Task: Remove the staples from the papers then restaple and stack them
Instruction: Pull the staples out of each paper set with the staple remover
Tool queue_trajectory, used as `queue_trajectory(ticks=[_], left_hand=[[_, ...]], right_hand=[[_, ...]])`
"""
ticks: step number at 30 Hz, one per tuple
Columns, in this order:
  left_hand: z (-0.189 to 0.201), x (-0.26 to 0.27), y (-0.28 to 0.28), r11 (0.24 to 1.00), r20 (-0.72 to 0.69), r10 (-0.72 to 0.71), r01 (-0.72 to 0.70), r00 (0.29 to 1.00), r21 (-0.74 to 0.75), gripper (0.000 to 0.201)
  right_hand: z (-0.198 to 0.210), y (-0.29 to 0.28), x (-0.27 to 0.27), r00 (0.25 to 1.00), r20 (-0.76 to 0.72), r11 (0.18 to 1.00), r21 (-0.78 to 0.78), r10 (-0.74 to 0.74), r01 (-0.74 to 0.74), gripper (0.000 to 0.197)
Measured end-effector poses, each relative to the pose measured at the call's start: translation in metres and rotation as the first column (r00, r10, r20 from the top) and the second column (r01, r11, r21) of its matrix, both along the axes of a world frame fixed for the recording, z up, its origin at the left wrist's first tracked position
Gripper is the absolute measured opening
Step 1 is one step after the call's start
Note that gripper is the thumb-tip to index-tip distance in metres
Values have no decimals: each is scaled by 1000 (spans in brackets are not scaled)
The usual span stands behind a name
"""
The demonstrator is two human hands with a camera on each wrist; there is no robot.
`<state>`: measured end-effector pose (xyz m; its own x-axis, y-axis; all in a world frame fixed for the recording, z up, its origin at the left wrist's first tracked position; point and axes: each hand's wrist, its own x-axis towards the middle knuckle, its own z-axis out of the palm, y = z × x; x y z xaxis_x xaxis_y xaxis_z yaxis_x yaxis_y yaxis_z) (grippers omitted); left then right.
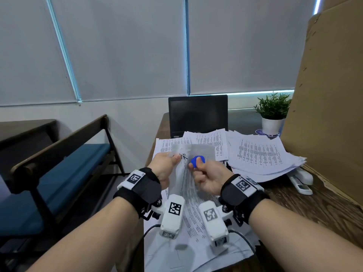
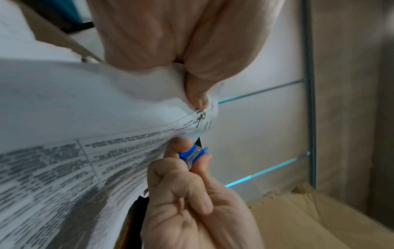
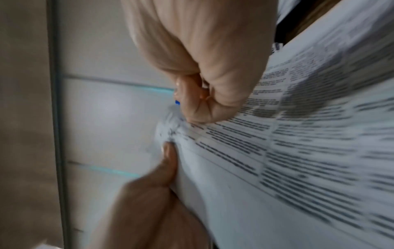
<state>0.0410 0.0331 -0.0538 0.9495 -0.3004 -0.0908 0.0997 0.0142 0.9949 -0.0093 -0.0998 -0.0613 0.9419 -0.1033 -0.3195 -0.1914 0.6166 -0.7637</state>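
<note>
Two hands are up: the left hand (image 1: 164,165) and the right hand (image 1: 209,178). One blue staple remover (image 1: 197,161), one white stapler (image 1: 301,180), one laptop (image 1: 198,114) and one potted plant (image 1: 273,112) show. The printed sheets lie in two loose heaps; single sheets cannot be counted.

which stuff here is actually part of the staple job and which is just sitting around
In use:
left hand pinching the held papers
right hand gripping the blue staple remover
paper pile on the desk
white stapler beside it

Lying about:
laptop
potted plant
cardboard
bench
</note>
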Motion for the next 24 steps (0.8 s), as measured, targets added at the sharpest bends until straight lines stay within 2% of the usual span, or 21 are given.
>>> queue_trajectory(ticks=[1, 2, 5, 7, 9, 11, 12, 13, 14, 15, 16, 17, 19, 21, 24], left_hand=[[-2, 1, 0, 1000, -17, 7, -7, 1000, 3, 18], [-5, 1, 0, 1000, -24, 7, -6, 1000, 16, 19], [-14, 6, -2, 996, 24, 27, -29, 999, 80, 19], [-16, 12, -4, 989, 79, 22, -34, 997, 144, 28], [-11, 10, -7, 965, 160, -3, -38, 987, 258, 30], [-5, 4, -9, 910, 229, -54, -47, 972, 413, 28], [-5, 3, -10, 871, 248, -83, -51, 965, 489, 28], [-5, 2, -11, 837, 260, -114, -48, 959, 546, 25], [-5, 1, -12, 810, 271, -141, -46, 952, 585, 19], [-6, 2, -14, 781, 286, -162, -54, 944, 622, 13], [-7, 2, -16, 753, 306, -174, -74, 936, 654, 11], [-9, 2, -18, 722, 326, -190, -94, 926, 686, 12], [-10, 0, -24, 667, 339, -216, -115, 916, 736, 17], [-12, -1, -29, 617, 347, -238, -134, 907, 776, 22], [-11, -3, -32, 588, 350, -246, -148, 904, 795, 23]], right_hand=[[0, -2, 2, 1000, 3, 999, 27, -26, 26, 18], [0, -4, 5, 999, 7, 999, -8, -54, 54, 18], [2, -8, 8, 996, 5, 961, -265, -85, 83, 12], [4, -11, 5, 998, -6, 916, -399, -57, 50, 12], [4, -21, -1, 999, -27, 822, -569, -27, 7, 16], [6, -35, -9, 999, -49, 630, -776, -20, -26, 14], [7, -44, -13, 998, -64, 474, -879, -19, -48, 13], [7, -54, -18, 995, -93, 274, -958, -18, -85, 13], [6, -65, -22, 989, -144, 66, -988, -23, -143, 16], [6, -76, -26, 978, -206, -108, -972, -46, -209, 18], [4, -87, -31, 963, -257, -219, -938, -81, -268, 18], [2, -97, -36, 949, -293, -280, -907, -115, -314, 15], [-3, -116, -45, 915, -364, -345, -848, -175, -403, 15], [-11, -128, -52, 869, -447, -390, -777, -210, -494, 25], [-20, -138, -58, 809, -548, -476, -666, -210, -574, 38]])
